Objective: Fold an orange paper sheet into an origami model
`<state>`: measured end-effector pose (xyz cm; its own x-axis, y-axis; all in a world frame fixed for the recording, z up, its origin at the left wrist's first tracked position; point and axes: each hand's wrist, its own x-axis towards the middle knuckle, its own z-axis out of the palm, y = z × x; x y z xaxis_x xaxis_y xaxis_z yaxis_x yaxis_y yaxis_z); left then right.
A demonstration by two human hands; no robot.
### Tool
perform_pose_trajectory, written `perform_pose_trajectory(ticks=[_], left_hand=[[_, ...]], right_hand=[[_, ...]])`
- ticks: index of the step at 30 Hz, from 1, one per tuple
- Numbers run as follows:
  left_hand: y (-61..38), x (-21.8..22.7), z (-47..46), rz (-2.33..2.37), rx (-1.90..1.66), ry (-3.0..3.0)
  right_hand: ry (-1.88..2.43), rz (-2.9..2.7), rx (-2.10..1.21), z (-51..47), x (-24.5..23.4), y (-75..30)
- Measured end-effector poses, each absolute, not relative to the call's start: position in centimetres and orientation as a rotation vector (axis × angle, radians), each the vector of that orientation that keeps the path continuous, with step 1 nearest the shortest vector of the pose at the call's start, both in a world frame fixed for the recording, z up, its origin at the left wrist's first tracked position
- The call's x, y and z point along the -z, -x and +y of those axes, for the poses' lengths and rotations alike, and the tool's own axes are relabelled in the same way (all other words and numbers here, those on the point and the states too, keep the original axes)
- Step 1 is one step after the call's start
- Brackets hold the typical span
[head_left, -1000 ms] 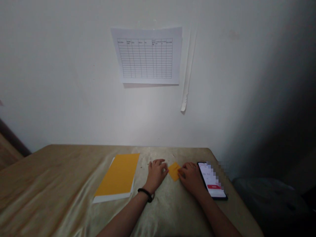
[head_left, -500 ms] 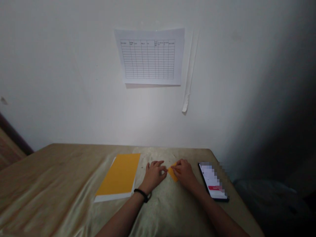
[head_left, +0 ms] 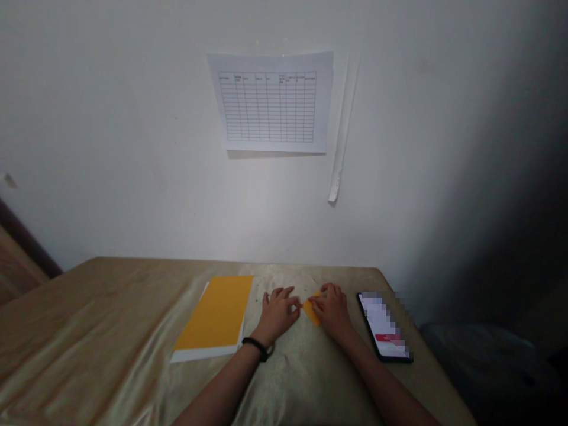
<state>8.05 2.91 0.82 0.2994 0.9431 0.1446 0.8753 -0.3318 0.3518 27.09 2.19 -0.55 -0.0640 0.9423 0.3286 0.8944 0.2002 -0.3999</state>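
A small piece of folded-looking orange paper (head_left: 311,312) lies between my hands, low over the cloth-covered table. My left hand (head_left: 278,313), with a black band on its wrist, pinches the paper's left corner between thumb and index finger; its other fingers are spread. From the other side, my right hand (head_left: 331,309) grips the paper with its thumb and fingers, covering the right part of it. How the paper's layers lie is too small to make out.
Orange sheets (head_left: 217,312) lie on white paper left of my hands. A phone (head_left: 384,325) with a lit screen rests at the right, near the table edge. The gold cloth (head_left: 119,331) is wrinkled. A printed table sheet (head_left: 270,103) hangs on the wall.
My right hand's fingers have shifted slightly up and right on the paper, and a little more orange shows. My left hand keeps its pinch at the corner.
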Motion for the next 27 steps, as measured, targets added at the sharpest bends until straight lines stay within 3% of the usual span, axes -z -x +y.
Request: perform_pose_trajectory(ticks=[15,27], left_hand=[[-8.1,-0.7,2.9,1.688,-0.474,-2.368],[-8.0,-0.5,3.1,1.685,-0.485,-2.355]], right_hand=[[1.866,-1.872,-0.049,2.9,0.6,-28.2],[1.618,-2.069,-0.176,1.8,1.2,-26.8]])
